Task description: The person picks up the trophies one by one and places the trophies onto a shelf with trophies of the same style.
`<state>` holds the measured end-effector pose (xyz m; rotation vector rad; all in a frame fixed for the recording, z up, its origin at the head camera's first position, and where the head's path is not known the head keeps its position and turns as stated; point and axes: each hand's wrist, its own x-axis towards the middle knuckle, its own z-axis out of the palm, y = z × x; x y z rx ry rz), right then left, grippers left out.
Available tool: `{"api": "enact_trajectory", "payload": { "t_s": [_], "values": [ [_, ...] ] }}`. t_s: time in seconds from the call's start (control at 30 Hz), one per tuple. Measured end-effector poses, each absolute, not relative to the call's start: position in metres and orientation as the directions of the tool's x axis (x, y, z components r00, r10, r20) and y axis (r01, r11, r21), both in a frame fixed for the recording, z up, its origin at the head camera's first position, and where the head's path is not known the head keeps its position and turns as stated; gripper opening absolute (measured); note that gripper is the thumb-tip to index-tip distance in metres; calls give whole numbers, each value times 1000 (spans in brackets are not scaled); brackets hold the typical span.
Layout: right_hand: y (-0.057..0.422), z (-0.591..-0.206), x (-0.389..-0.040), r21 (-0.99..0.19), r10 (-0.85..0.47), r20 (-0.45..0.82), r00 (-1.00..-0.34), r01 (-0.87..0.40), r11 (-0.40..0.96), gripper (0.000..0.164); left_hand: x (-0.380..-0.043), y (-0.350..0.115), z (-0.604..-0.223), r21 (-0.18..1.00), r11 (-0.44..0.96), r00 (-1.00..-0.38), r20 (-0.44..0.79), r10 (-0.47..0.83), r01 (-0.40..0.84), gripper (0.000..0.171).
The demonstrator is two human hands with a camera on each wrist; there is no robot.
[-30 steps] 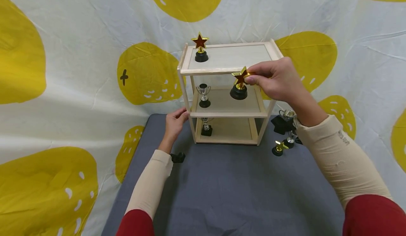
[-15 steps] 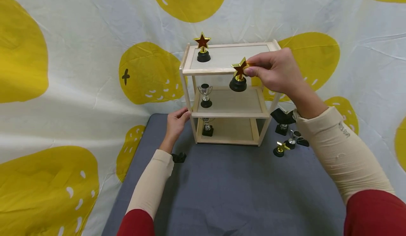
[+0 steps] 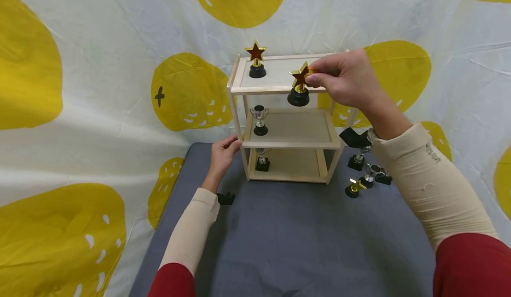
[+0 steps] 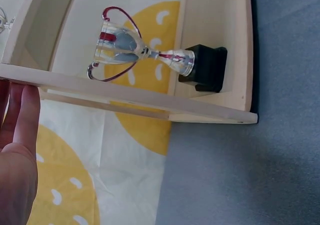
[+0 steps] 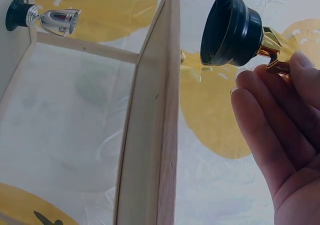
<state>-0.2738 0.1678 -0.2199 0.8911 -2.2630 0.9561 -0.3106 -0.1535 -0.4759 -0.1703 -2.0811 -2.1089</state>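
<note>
My right hand (image 3: 351, 77) pinches a gold star trophy (image 3: 298, 96) by its star, holding it upright before the top tier's front edge. In the right wrist view its black base (image 5: 232, 30) hangs apart from the wooden shelf. My left hand (image 3: 222, 157) touches the left front post of the three-tier wooden shelf (image 3: 291, 145), its fingers fairly straight in the left wrist view. Another star trophy (image 3: 257, 71) stands at the top tier's left. Silver cup trophies stand on the left of the middle tier (image 3: 261, 130) and bottom tier (image 4: 120, 47).
Right of the shelf, a small gold trophy (image 3: 352, 191) and several silver cup trophies (image 3: 367, 181) stand on the grey cloth (image 3: 287, 235). A white sheet with yellow shapes (image 3: 187, 93) hangs behind. Dark wrist cameras (image 3: 226, 198) sit by both wrists.
My right hand has raised the star trophy from in front of the middle tier to the top tier's edge. The left hand stays at the post.
</note>
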Motion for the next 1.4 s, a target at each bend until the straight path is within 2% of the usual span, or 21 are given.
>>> {"api": "enact_trajectory", "payload": {
  "t_s": [0.47,1.4],
  "values": [
    [165,-211,-288,-435,-352,641,-682,-701,566,16,-309,-149,-475,977,-2,-977,211,-39,211,40],
    [157,-199,-321,-532,-339,456,-823,-558,638,26,-297,-145,-454,988,-22,-988,151,-15,151,36]
  ]
}}
